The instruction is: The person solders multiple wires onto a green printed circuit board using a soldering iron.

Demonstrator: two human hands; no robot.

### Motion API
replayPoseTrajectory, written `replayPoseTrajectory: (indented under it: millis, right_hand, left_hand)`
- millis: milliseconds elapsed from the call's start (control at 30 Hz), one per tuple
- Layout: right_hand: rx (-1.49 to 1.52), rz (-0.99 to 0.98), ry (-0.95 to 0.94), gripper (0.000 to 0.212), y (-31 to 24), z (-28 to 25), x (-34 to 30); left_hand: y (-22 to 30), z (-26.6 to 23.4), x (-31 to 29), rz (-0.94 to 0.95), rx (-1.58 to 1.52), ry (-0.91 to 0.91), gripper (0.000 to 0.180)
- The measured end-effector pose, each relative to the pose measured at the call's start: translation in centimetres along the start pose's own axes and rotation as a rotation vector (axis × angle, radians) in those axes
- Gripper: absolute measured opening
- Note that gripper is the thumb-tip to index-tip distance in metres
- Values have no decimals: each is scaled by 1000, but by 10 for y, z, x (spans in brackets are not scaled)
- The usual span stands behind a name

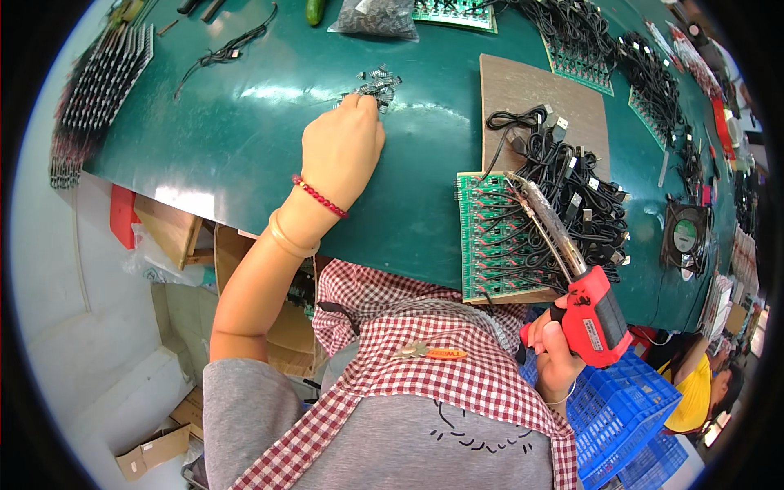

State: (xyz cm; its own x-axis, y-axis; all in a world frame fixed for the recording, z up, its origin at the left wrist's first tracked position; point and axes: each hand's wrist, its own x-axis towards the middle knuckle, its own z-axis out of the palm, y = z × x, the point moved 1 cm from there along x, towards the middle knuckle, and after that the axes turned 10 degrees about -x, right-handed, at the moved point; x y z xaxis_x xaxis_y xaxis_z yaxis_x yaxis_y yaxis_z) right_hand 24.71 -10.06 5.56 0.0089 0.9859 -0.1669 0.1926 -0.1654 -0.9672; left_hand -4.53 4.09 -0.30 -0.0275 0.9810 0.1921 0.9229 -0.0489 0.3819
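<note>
Left hand: the left hand (343,143) reaches to the far middle of the glossy green table (220,147), fingers bunched at a loose pile of tiny black-and-silver components (380,84); its fingertips are hidden, so I cannot tell whether it pinches one.
Component pile: the pieces look light, hard and easily scattered on the slick surface; a fingertip pinch on one piece's sides should suit.
Right hand: the right hand (559,347) is wrapped around the grip of a red plastic soldering gun (590,314) with a long metal barrel.
Soldering gun: probably moderately light and rigid; hold only the red grip, since the barrel may be hot.
Circuit panel: a green rectangular circuit panel (472,269) lies over a flat brown board (506,98), beneath the gun's tip; contact is unclear. Likely stiff but fragile, best held by its edges.
Cables: black cables with metal plugs (572,188) heap at its right, probably flexible and tangle-prone.
</note>
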Motion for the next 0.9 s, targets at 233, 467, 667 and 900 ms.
replayPoseTrajectory:
  millis: [233,467,667,900]
  right_hand:
    - [52,18,41,28,-4,0,2]
    - [85,-17,-3,29,-10,7,6]
    - [134,36,-46,32,-13,14,8]
    - [84,11,-106,44,-24,36,15]
  left_hand:
    - [-1,-14,-7,-38,-420,17,6]
    - [-1,-13,-20,-97,-578,22,2]
    - [47,-16,-57,-380,-1369,-409,10]
    - [100,-30,-76,-57,-1400,-400,6]
